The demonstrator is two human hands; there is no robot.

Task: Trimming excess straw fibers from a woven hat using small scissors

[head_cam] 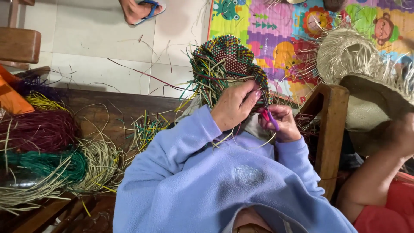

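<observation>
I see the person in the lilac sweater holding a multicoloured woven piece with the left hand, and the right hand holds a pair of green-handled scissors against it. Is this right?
Not quite. In the head view the scissors in the right hand have pink and purple handles, not green. The rest holds: the left hand grips the multicoloured woven piece, and the person wears a lilac sweater.

- Left hand (235, 108): raised in front of chest, back of hand toward camera, fingers curled tight in a pinch, fingertips pointing right.
- Right hand (279, 123): just beside left hand, slightly lower, fingers folded into a closed grip, knuckles up.
- Both forearms in light blue sleeves, bent at the elbow, angled inward so wrists nearly meet.
</observation>
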